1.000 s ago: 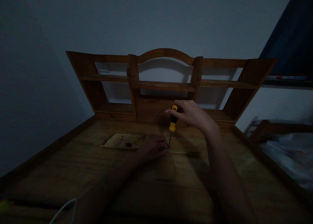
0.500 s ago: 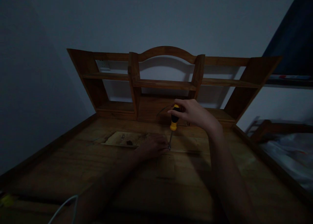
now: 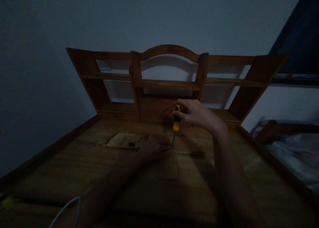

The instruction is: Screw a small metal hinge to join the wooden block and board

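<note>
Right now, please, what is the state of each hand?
Left hand: rests on the board, fingers at the screwdriver tip; grip cannot be told.
Right hand: closed on the screwdriver handle.

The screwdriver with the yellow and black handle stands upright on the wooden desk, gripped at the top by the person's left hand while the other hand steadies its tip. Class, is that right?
Not quite. The head view shows the right hand gripping the screwdriver at the top; the left hand steadies its tip on the wooden desk. The rest holds.

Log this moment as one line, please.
right hand: grips screwdriver upright | left hand: steadies its tip on wooden board | desk
</note>
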A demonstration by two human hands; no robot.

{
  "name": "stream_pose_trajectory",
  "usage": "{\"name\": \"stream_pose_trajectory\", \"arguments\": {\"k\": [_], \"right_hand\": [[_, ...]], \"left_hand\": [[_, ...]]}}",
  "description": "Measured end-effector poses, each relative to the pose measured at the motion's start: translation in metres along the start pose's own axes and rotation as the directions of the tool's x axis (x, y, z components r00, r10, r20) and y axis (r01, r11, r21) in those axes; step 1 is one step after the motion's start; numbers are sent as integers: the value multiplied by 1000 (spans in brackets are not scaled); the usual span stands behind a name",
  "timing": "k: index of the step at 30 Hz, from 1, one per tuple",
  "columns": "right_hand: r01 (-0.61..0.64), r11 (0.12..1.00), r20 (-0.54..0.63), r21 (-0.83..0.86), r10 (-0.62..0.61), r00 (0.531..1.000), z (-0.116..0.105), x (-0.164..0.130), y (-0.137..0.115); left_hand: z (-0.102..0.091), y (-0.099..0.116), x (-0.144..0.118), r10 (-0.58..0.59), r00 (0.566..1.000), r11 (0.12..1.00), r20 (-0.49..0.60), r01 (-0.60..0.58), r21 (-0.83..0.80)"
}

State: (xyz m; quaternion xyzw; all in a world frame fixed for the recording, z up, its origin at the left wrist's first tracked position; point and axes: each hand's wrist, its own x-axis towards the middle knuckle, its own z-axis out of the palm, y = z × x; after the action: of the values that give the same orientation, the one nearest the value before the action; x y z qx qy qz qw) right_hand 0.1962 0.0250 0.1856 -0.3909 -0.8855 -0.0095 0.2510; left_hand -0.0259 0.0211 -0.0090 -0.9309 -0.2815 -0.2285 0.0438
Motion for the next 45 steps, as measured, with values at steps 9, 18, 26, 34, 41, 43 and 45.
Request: {"name": "stream_pose_trajectory", "arguments": {"k": [9, 18, 26, 34, 41, 43, 45], "right_hand": [[12, 999, -12, 44, -11, 1000, -6, -3, -1], [-21, 999, -50, -26, 19, 999, -3, 0, -2], [-10, 998, -13, 57, 11, 1000, -6, -2, -2], [12, 999, -79, -39, -15, 997, -3, 0, -4], [31, 999, -60, -9, -32, 998, -1, 1, -2], [39, 999, -59, -9, -39, 997, 0, 2, -2], [48, 998, -65, -33, -50, 997, 1, 3, -3]], "left_hand": [[-6, 5, 1, -9, 1000, 1000, 25, 9, -14], [-3, 6, 0, 0, 999, 996, 35, -3, 85], [0, 7, 2, 44, 999, 977, -3, -43, 210], [-1, 9, 1, 72, 996, 972, -57, -57, 230], [5, 4, -1, 113, 991, 975, -74, -96, 201], [8, 2, -3, 124, 988, 974, -89, -104, 200], [12, 0, -4, 115, 988, 977, -103, -94, 189]]}}
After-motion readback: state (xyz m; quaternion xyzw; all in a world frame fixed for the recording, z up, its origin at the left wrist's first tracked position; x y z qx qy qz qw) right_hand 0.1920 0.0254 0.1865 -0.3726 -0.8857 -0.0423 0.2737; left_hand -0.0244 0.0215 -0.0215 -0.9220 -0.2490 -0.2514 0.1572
